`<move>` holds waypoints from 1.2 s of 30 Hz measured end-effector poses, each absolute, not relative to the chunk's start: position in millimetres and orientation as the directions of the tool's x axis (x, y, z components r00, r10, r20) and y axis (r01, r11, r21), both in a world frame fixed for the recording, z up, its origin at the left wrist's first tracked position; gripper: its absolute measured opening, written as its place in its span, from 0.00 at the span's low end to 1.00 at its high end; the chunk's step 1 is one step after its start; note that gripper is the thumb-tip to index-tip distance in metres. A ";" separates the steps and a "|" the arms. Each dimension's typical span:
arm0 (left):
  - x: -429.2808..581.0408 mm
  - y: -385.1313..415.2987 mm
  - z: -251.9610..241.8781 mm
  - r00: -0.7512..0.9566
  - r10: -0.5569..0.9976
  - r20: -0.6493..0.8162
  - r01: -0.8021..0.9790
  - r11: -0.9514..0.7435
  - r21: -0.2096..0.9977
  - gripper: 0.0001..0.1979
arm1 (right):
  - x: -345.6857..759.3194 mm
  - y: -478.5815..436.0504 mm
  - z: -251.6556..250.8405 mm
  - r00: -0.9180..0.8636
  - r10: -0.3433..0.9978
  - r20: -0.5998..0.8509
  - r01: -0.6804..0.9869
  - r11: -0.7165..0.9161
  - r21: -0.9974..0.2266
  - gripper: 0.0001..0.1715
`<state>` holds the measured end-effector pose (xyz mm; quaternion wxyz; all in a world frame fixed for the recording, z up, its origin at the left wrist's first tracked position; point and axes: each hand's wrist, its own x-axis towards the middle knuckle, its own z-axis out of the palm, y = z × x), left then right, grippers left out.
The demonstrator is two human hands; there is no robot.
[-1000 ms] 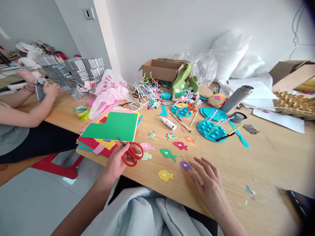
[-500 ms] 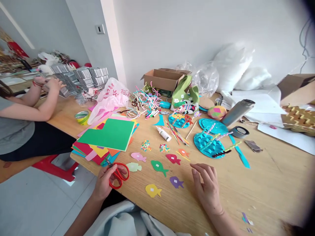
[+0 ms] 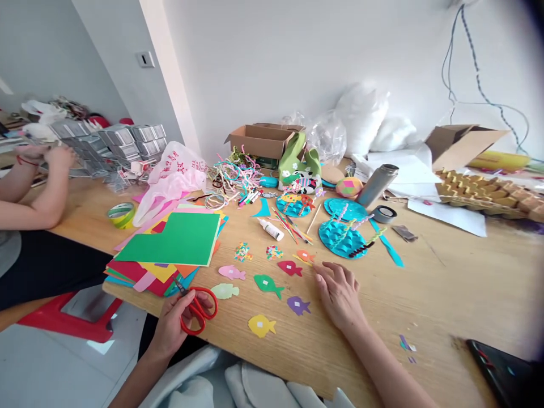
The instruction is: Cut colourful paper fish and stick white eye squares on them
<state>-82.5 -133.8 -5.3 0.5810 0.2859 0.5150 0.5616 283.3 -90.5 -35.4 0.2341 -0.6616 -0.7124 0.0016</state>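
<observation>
My left hand (image 3: 175, 317) is closed around red-handled scissors (image 3: 199, 311), whose blades point toward the paper stack. My right hand (image 3: 338, 294) rests low over the table, fingers stretched and apart, fingertips by a thin yellow paper strip (image 3: 302, 260) and the small orange paper fish (image 3: 305, 255). Whether a fingertip touches the strip I cannot tell. Between my hands lie paper fish: red (image 3: 290, 268), green (image 3: 268, 285), purple (image 3: 298, 305), yellow (image 3: 261, 325), pink (image 3: 232, 272) and pale green (image 3: 225, 291). Most carry a small white square.
Coloured paper sheets (image 3: 182, 241) are stacked at left. Behind the fish are confetti piles (image 3: 274, 252), a glue bottle (image 3: 271, 229) and blue decorated plates (image 3: 342, 238). A metal flask (image 3: 377, 186) leans farther back. A phone (image 3: 501, 368) lies front right. Another person's hands (image 3: 46, 156) work far left.
The view has turned to the right, bringing the phone into sight. My right hand has moved forward to the orange fish and yellow strip. My left hand still holds the scissors.
</observation>
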 end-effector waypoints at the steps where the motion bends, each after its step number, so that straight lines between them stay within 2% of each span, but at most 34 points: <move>1: -82.8 -133.9 -6.6 -0.161 0.948 -0.275 -0.374 0.199 0.906 0.09 | 283.2 -90.7 -35.1 -0.025 0.944 0.328 0.950 0.124 -0.286 0.25; 6: -83.3 -135.1 -12.0 -0.175 0.946 -0.274 -0.431 0.177 0.885 0.10 | 286.3 -90.8 -32.8 0.004 0.922 0.388 0.978 0.078 -0.194 0.27; 12: -76.2 -134.0 -2.8 -0.170 0.949 -0.266 -0.373 0.188 0.909 0.14 | 292.7 -89.8 -31.1 -0.085 0.906 0.415 0.967 0.176 -0.185 0.26; 17: -69.9 -134.6 7.4 -0.128 0.948 -0.292 -0.348 0.233 0.908 0.16 | 302.1 -89.5 -28.9 -0.032 0.873 0.487 0.981 0.120 -0.150 0.30; 21: -63.5 -136.3 13.2 -0.040 0.950 -0.310 -0.355 0.276 0.893 0.16 | 307.6 -85.9 -31.3 -0.108 0.861 0.496 0.964 0.212 -0.159 0.28; 24: -51.8 -133.5 20.4 0.069 0.954 -0.291 -0.348 0.297 0.889 0.16 | 308.1 -84.7 -25.7 -0.081 0.829 0.553 0.961 0.212 -0.177 0.25; 26: -37.6 -130.1 28.0 0.138 0.952 -0.273 -0.326 0.304 0.895 0.17 | 302.5 -89.3 -12.9 -0.050 0.765 0.642 0.935 0.262 -0.240 0.19; 28: -18.1 -126.8 36.6 0.222 0.940 -0.257 -0.285 0.315 0.905 0.18 | 289.0 -100.6 6.0 -0.072 0.716 0.694 0.861 0.396 -0.320 0.11; 30: 4.0 -124.5 43.2 0.327 0.910 -0.254 -0.231 0.337 0.913 0.20 | 268.6 -117.1 25.9 -0.178 0.743 0.645 0.759 0.521 -0.391 0.07; 32: 24.6 -123.3 44.7 0.366 0.902 -0.231 -0.213 0.323 0.922 0.20 | 246.9 -134.2 41.5 -0.307 0.769 0.560 0.707 0.579 -0.407 0.06; 34: 40.1 -122.8 40.1 0.351 0.911 -0.216 -0.195 0.296 0.935 0.20 | 230.6 -147.5 49.6 -0.334 0.779 0.530 0.761 0.555 -0.336 0.14; 36: 49.6 -123.1 31.8 0.320 0.920 -0.225 -0.196 0.296 0.935 0.21 | 222.0 -155.8 50.8 -0.295 0.782 0.549 0.829 0.495 -0.260 0.18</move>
